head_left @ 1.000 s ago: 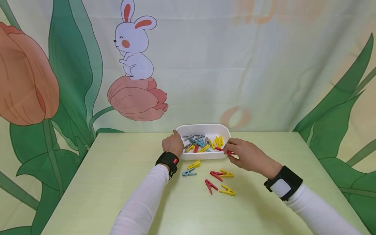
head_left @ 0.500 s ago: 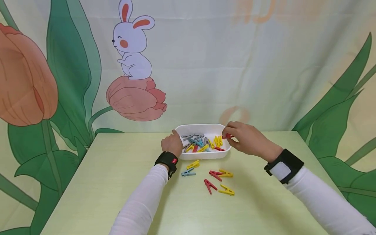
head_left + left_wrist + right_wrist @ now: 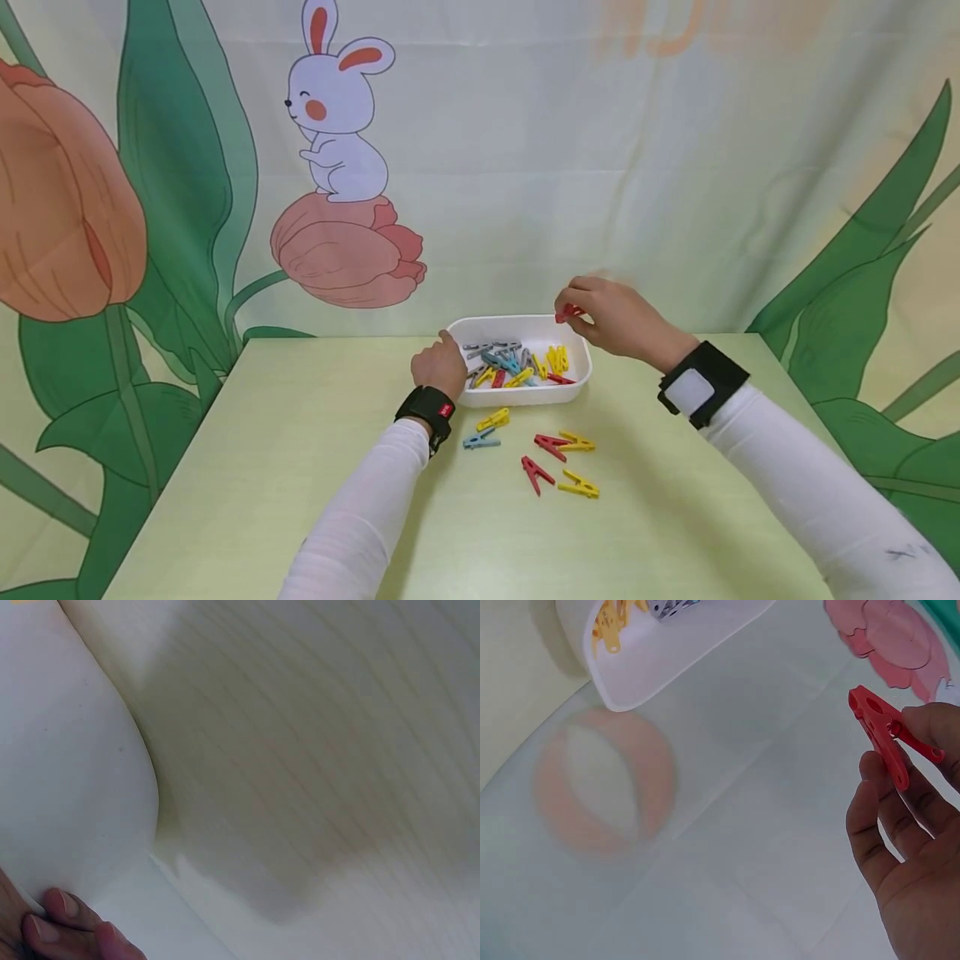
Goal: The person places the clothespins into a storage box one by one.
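A white plastic tub holds several grey, blue, yellow and red clothespins. At its left end, my left hand grips the rim; the left wrist view shows curled fingers against the tub's outer wall. Above the tub's right back corner, my right hand pinches a red clothespin between thumb and fingertips, raised clear of the rim. On the table in front of the tub lie a blue clothespin, red clothespins and yellow clothespins.
The pale table ends at the back against a printed cloth with a rabbit and tulips. The tub stands close to that back edge.
My right hand has lifted the red clothespin from the tub's right front corner, up and back past its rim. The left hand has stayed at the tub's left end.
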